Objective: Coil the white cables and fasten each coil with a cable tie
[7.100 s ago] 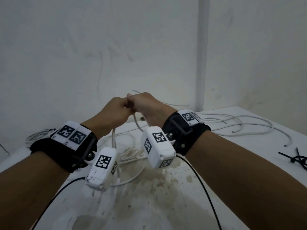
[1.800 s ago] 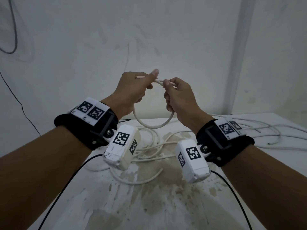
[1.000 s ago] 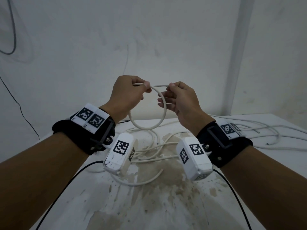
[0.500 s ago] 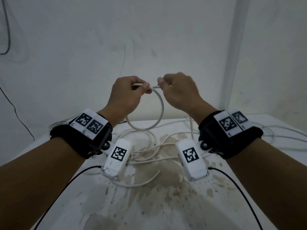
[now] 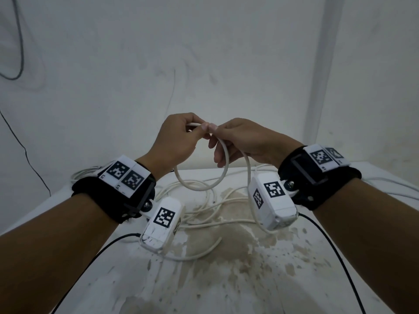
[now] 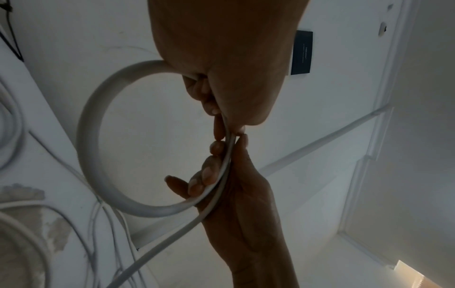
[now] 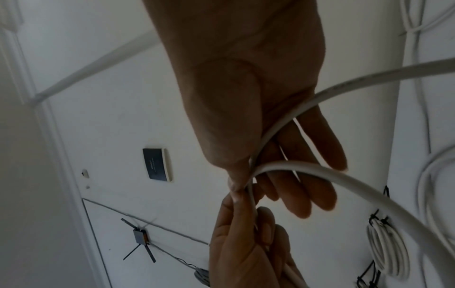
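Both hands up above the table's far edge: left hand pinches the white cable's first loop shut at its top, right hand pinches the same crossing thumb-to-thumb, free length trailing down right.

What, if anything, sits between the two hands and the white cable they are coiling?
Nothing visible does. The left hand and right hand both already pinch the white cable at the top of its loop, which hangs above the table.

Dim, flat light; wrist views murky, hands backlit; wide-angle bending at edges.
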